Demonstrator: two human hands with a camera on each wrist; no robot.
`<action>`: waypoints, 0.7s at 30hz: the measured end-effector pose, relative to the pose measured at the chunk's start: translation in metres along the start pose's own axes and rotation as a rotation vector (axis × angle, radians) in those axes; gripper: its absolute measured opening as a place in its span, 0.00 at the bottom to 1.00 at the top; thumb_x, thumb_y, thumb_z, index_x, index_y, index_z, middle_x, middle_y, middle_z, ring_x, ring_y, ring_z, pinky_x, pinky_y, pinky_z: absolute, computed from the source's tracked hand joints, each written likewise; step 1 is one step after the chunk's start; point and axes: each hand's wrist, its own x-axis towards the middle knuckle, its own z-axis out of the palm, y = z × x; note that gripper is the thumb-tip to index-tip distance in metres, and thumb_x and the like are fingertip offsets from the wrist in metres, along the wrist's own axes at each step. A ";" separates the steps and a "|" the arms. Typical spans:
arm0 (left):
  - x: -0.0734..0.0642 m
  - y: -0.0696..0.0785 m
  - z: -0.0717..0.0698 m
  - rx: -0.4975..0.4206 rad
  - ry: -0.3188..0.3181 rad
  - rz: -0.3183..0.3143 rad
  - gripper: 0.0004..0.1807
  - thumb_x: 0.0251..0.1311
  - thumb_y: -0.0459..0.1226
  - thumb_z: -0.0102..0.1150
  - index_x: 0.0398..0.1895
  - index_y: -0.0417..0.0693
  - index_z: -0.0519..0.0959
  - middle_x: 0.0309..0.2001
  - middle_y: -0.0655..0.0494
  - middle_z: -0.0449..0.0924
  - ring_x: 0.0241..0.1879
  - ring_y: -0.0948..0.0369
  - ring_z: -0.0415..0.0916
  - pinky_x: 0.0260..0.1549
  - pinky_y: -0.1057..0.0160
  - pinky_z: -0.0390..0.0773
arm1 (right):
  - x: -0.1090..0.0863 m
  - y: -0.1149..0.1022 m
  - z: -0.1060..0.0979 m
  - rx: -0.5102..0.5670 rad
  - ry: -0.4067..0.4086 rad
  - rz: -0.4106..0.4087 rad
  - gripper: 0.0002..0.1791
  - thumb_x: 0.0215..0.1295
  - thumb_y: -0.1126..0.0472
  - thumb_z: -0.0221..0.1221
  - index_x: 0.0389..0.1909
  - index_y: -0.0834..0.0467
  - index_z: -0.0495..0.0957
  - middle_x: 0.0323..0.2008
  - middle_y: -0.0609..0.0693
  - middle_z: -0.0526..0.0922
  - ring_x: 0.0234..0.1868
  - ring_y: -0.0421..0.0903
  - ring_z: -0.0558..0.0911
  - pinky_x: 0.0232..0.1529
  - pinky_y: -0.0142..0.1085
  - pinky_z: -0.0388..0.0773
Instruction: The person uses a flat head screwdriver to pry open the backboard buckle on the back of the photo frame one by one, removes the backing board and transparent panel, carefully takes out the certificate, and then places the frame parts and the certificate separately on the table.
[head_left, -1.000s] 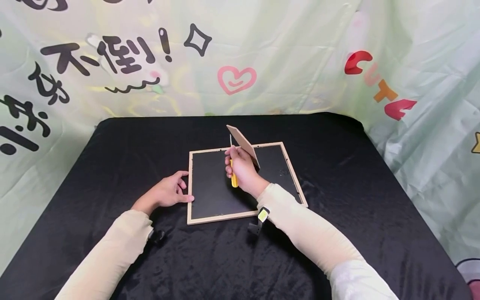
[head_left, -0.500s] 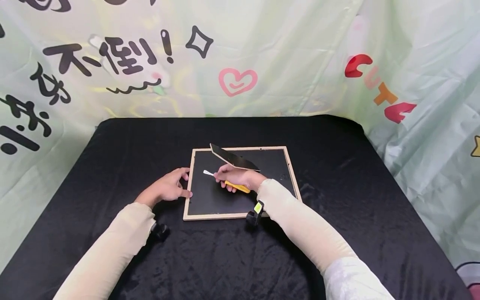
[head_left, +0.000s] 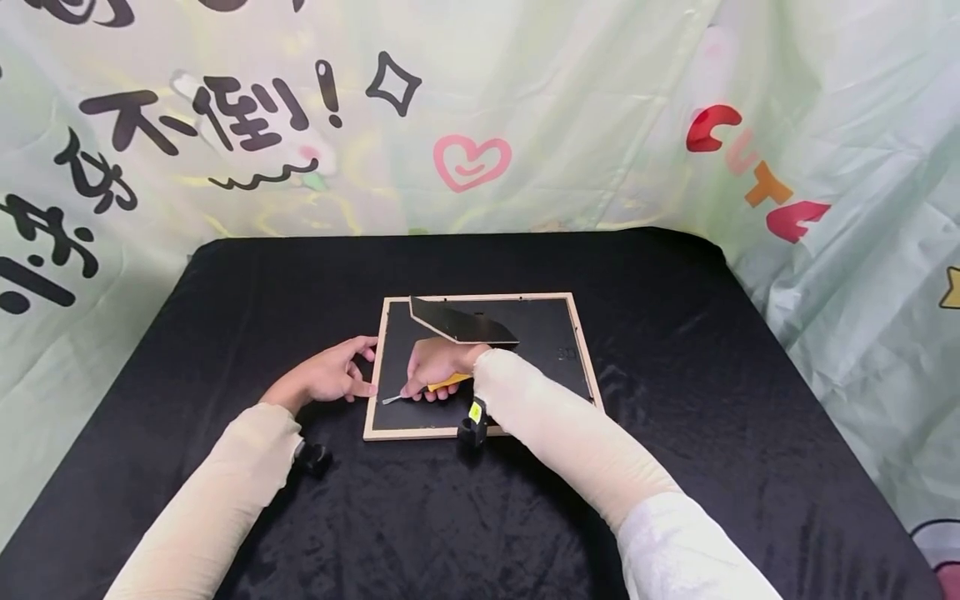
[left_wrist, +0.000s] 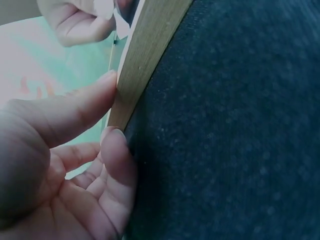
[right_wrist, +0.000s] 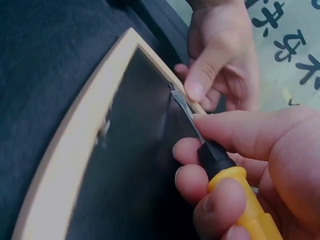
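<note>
A light wooden picture frame (head_left: 420, 433) lies back up, its black backing board (head_left: 543, 375) showing and an easel stand (head_left: 461, 323) tilted up from it. My left hand (head_left: 327, 375) holds the frame's left side, thumb on the wood and fingers at the outer edge, as the left wrist view also shows. My right hand (head_left: 441, 363) grips a flat-blade screwdriver (right_wrist: 187, 110) with a yellow handle. Its blade tip meets a small metal tab (right_wrist: 171, 85) at the frame's inner left edge, close to my left thumb.
Black cloth (head_left: 300, 283) covers the table. Small dark tabs line the frame's inner edges; another bent metal piece (right_wrist: 103, 127) shows in the right wrist view. A pale printed curtain (head_left: 570, 125) hangs behind.
My right hand has swung the screwdriver from pointing upward above the board down to the frame's left inner edge. The easel stand leans lower and leftward. My left hand stays at the frame's side.
</note>
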 end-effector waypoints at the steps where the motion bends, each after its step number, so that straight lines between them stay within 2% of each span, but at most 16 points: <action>1: 0.000 0.000 0.001 -0.002 0.000 0.001 0.45 0.51 0.28 0.69 0.70 0.31 0.54 0.54 0.38 0.62 0.25 0.58 0.73 0.25 0.60 0.77 | 0.001 -0.002 0.001 -0.005 0.003 0.004 0.14 0.62 0.55 0.65 0.21 0.59 0.81 0.14 0.48 0.76 0.12 0.40 0.72 0.13 0.30 0.68; 5: -0.001 0.000 0.001 -0.011 0.011 0.000 0.45 0.51 0.27 0.69 0.70 0.31 0.53 0.54 0.37 0.62 0.25 0.58 0.73 0.24 0.59 0.78 | 0.004 -0.007 0.005 -0.032 0.021 0.000 0.15 0.63 0.55 0.65 0.20 0.59 0.81 0.13 0.48 0.75 0.11 0.40 0.70 0.12 0.30 0.66; 11: -0.003 0.000 0.000 0.012 0.024 0.004 0.44 0.52 0.25 0.67 0.69 0.29 0.51 0.53 0.36 0.61 0.24 0.58 0.72 0.24 0.58 0.78 | 0.003 -0.011 0.008 -0.007 0.012 -0.078 0.16 0.64 0.55 0.64 0.21 0.61 0.81 0.13 0.49 0.75 0.09 0.39 0.68 0.11 0.30 0.64; 18: 0.000 -0.003 0.003 0.015 0.007 0.026 0.44 0.53 0.26 0.67 0.69 0.29 0.52 0.54 0.37 0.62 0.23 0.59 0.72 0.24 0.58 0.78 | -0.002 -0.007 0.006 -0.048 0.042 0.005 0.17 0.64 0.54 0.64 0.19 0.59 0.81 0.12 0.48 0.75 0.09 0.39 0.67 0.11 0.30 0.63; 21: -0.001 -0.003 0.004 0.021 0.008 0.021 0.43 0.53 0.26 0.67 0.69 0.29 0.52 0.53 0.37 0.62 0.23 0.59 0.72 0.23 0.58 0.78 | -0.002 -0.006 0.007 -0.055 0.042 0.009 0.17 0.63 0.53 0.64 0.19 0.59 0.81 0.12 0.48 0.75 0.09 0.39 0.67 0.11 0.30 0.63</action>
